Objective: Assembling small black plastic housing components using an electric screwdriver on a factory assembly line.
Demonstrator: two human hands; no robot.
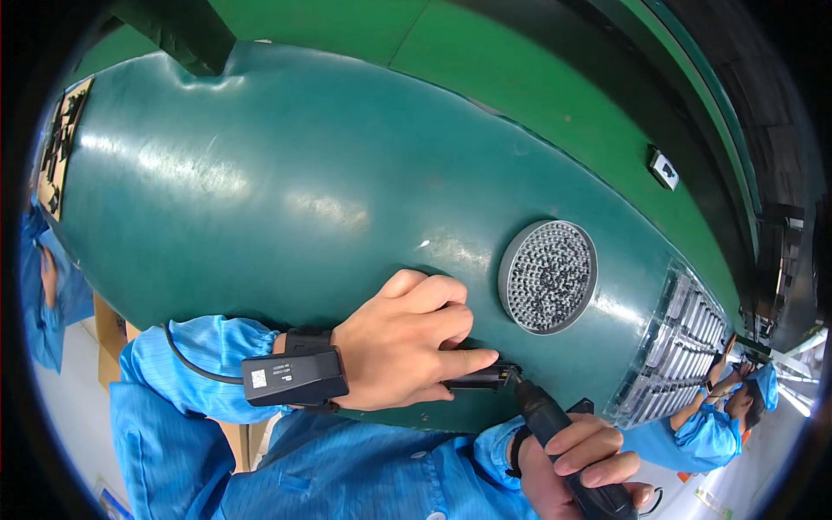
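Note:
My left hand (407, 338) presses a narrow black part (477, 379) down at the table's near edge. The index finger stretches along its top side and the thumb sits at the lower side. My right hand (582, 464) is wrapped around a black electric screwdriver (546, 418), tilted so that its tip meets the right end of the part. Whether a screw is under the tip is too small to tell. Beyond the screwdriver stands a round grey dish (506, 290) with many tiny dark screws (555, 273) in its dimpled bottom.
Clear plastic trays (667, 355) of parts lie on the right, with a person in blue (715, 425) beyond. A board with black parts (65, 147) is at far left, near another person's blue sleeve (52, 303). A dark post (191, 35) rises at the table's back edge.

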